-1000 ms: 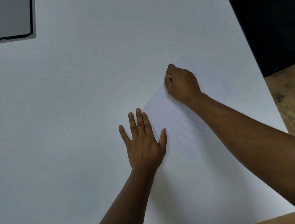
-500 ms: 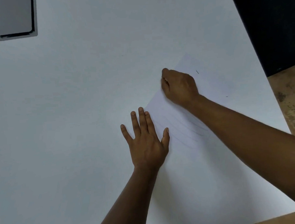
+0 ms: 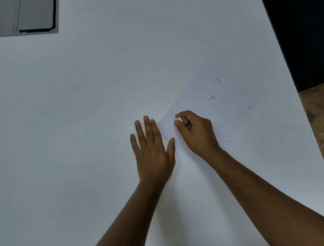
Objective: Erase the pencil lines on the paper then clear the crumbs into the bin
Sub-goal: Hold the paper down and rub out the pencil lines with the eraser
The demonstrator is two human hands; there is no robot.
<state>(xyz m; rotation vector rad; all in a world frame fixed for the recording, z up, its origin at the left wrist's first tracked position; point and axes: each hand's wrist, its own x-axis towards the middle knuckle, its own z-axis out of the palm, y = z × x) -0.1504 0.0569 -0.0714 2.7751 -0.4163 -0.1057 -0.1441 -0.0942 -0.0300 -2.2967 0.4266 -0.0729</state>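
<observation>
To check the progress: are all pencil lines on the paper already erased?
No, faint pencil lines remain on the paper beside the right hand.

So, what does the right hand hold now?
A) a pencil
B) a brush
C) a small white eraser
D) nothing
C: the right hand pinches a small white eraser on the paper, while the left hand lies flat at the paper's edge.
</observation>
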